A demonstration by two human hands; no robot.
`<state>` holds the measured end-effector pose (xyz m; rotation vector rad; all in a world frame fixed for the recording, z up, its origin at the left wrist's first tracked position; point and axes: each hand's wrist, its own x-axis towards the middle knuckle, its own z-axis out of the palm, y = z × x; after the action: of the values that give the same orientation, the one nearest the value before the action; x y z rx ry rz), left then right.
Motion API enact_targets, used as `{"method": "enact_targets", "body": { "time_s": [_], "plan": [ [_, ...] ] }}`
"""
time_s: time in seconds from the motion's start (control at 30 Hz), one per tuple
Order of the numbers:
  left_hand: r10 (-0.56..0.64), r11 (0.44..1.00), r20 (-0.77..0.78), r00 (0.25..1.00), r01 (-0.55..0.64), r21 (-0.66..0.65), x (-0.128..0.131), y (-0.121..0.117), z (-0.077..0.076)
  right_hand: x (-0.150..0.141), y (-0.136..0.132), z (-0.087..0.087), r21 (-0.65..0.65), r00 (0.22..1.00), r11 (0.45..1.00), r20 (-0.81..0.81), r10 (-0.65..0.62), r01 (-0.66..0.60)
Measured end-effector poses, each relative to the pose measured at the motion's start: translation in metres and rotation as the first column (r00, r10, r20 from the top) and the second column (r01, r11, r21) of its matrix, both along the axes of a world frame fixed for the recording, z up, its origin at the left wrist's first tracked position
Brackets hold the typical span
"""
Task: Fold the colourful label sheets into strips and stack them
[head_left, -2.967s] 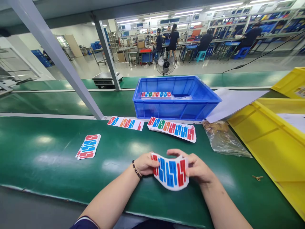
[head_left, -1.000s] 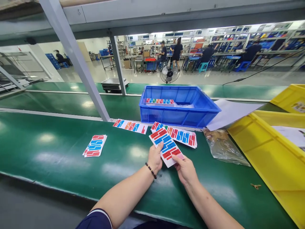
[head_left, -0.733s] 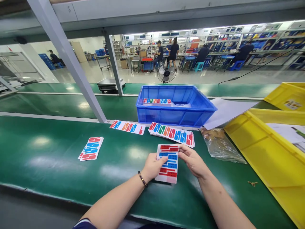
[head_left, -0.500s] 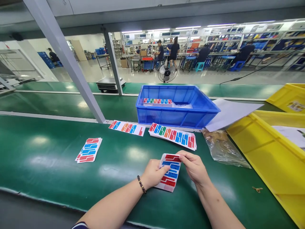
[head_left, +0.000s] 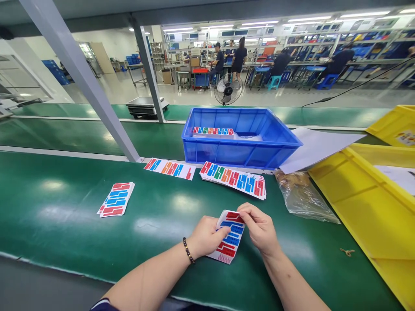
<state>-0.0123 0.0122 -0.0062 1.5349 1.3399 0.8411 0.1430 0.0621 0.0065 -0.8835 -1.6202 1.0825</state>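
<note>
A stack of printed label sheets (head_left: 231, 237), with red and blue shapes on white, is gripped in my left hand (head_left: 209, 236), the thumb lying across its face. My right hand (head_left: 257, 224) pinches the stack's upper right corner between thumb and fingertips. Beyond my hands lies a longer pile of label sheets (head_left: 233, 180) in several colours. To its left is a long white strip (head_left: 169, 168) with gaps between its coloured labels. Farther left rests a small fanned pile of red and blue label sheets (head_left: 116, 200).
A blue bin (head_left: 241, 151) holding more label sheets stands behind the piles. At the right are a yellow bin (head_left: 363, 207), a clear plastic bag (head_left: 306, 198), white paper (head_left: 319, 144) and a small knotted band (head_left: 347, 252). A metal post (head_left: 84, 86) rises at the left.
The view has tilted and shifted slightly. My left hand still holds the stack, and my right hand stays at its upper corner; the stack is a little more tilted.
</note>
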Motion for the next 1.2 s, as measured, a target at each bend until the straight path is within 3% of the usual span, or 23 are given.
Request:
{"method": "enact_targets", "body": {
  "time_s": [0.23,0.4,0.53,0.63,0.73,0.87,1.07,1.2],
  "plan": [
    [-0.027,1.0,-0.148,0.989,0.028,0.008,-0.003,0.0,0.009,0.002,0.001,-0.001,-0.028,0.989,0.992,0.083,0.122,-0.12],
    [-0.061,0.998,-0.209,0.976,0.061,-0.004,-0.001,0.0,0.012,0.001,0.001,0.003,0.028,0.991,0.997,0.113,0.066,-0.069],
    [-0.097,0.995,-0.259,0.961,0.096,-0.017,-0.002,0.0,0.013,0.002,0.0,0.005,0.022,0.973,0.989,0.182,0.142,-0.148],
    [-0.133,0.991,-0.301,0.944,0.124,-0.05,-0.001,0.0,0.015,0.002,-0.002,0.005,0.037,0.967,0.992,0.231,0.109,-0.121],
    [-0.14,0.99,-0.3,0.944,0.13,-0.054,0.0,-0.001,0.016,0.001,-0.003,0.004,0.036,0.968,0.995,0.238,0.081,-0.092],
    [-0.14,0.99,-0.31,0.94,0.124,-0.071,0.0,-0.001,0.017,0.001,-0.001,0.004,-0.025,0.958,0.985,0.232,0.171,-0.17],
    [-0.162,0.984,-0.299,0.94,0.131,-0.123,0.001,0.0,0.017,0.002,-0.002,0.009,0.034,0.929,0.985,0.338,0.15,-0.171],
    [-0.158,0.981,-0.278,0.947,0.117,-0.157,-0.001,0.002,0.015,-0.002,0.0,0.008,-0.038,0.91,0.971,0.342,0.235,-0.236]
  ]
}}
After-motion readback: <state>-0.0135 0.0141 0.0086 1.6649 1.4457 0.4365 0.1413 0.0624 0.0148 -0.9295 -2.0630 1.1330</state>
